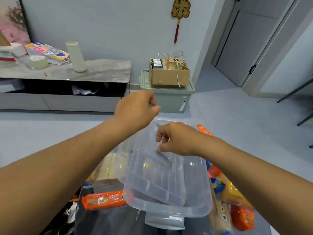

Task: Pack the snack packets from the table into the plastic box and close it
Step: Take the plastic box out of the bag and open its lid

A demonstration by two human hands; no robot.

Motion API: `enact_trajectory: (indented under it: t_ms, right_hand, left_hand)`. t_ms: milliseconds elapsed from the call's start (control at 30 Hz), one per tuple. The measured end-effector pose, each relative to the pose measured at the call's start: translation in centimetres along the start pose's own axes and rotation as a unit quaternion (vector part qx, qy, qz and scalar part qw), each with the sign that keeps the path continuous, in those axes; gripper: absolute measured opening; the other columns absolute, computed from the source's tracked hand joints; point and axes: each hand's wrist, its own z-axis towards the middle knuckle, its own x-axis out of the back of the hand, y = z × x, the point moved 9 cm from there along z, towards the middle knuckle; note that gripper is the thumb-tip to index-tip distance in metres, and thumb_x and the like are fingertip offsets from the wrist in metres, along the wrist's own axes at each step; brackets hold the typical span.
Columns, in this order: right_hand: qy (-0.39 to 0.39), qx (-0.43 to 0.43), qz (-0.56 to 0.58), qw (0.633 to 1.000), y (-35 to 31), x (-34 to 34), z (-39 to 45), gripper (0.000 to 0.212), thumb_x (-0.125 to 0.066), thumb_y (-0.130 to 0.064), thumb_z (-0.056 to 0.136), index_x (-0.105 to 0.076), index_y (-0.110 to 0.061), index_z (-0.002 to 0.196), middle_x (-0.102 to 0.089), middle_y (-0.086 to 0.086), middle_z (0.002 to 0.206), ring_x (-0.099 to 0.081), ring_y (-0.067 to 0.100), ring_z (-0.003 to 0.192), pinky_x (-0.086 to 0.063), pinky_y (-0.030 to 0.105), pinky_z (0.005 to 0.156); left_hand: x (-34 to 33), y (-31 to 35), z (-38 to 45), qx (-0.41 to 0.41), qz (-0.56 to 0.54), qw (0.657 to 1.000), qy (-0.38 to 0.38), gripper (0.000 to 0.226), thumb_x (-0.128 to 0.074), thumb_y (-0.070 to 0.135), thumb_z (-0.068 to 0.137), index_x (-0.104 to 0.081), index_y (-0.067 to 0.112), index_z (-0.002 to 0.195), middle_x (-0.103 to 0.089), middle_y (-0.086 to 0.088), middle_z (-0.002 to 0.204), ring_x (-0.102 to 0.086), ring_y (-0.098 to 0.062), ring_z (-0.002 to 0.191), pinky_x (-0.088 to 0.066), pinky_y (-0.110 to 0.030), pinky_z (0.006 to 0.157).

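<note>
Both hands work a clear lid (pixel 167 177) over the tabletop (pixel 108 223): the right hand (pixel 177 139) pinches its top edge, the left hand (pixel 137 110) curled alongside, grip unclear. Orange packets (pixel 104 199) lie around it. The lid looks light, stiff and slick, best held by its rim.

Right hand (pixel 176 139) perhaps pinching clear lid (pixel 167 180), orange packets (pixel 103 200) beside
</note>
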Motion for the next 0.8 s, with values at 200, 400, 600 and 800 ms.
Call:
enact_trajectory:
  t_ms: [200, 400, 600, 800]
  right_hand:
    - [-0.044, 0.010, -0.088, 0.995, -1.3, -2.7, -0.7, 0.029, -0.082, -0.042, 0.078, -0.065, -0.030, 0.099, -0.064, -0.012, 0.093, -0.062, 0.015, 0.087, -0.053, 0.034, 0.073]
    - [-0.017, -0.013, -0.132, 0.991, -1.2, -3.6, -1.3, 0.039, -0.079, -0.046, 0.080, -0.058, -0.028, 0.108, -0.064, -0.007, 0.100, -0.060, 0.018, 0.089, -0.051, 0.033, 0.070]
    - [0.011, -0.038, -0.100, 0.994, -0.3, -4.5, -1.6, 0.029, -0.076, -0.036, 0.085, -0.065, -0.020, 0.107, -0.067, -0.001, 0.104, -0.065, 0.023, 0.093, -0.057, 0.036, 0.077]
    - [0.073, -0.037, 0.109, 0.991, 0.3, -2.9, -3.5, 0.019, -0.072, -0.010, 0.083, -0.064, -0.003, 0.098, -0.074, 0.017, 0.092, -0.077, 0.028, 0.080, -0.065, 0.040, 0.072]
  left_hand:
    - [0.4, -2.7, -0.9, 0.018, 0.043, 0.999, 0.022, 0.023, -0.066, 0.043, 0.081, -0.062, 0.029, 0.099, -0.067, 0.007, 0.096, -0.063, -0.021, 0.090, -0.050, -0.033, 0.075]
    - [-0.6, -5.0, -2.6, 0.051, 0.024, 0.998, -0.001, 0.028, -0.068, 0.044, 0.079, -0.064, 0.027, 0.101, -0.069, 0.004, 0.097, -0.066, -0.022, 0.087, -0.057, -0.041, 0.079]
    - [-0.6, -5.8, -4.8, 0.081, -0.078, 0.994, 0.010, 0.028, -0.068, 0.039, 0.081, -0.061, 0.023, 0.103, -0.068, -0.001, 0.102, -0.064, -0.023, 0.092, -0.052, -0.034, 0.074]
    - [0.5, -6.9, -7.8, 0.184, -0.356, 0.916, 0.025, 0.037, -0.036, 0.037, 0.099, -0.060, 0.010, 0.105, -0.067, -0.013, 0.095, -0.062, -0.028, 0.073, -0.053, -0.035, 0.064]
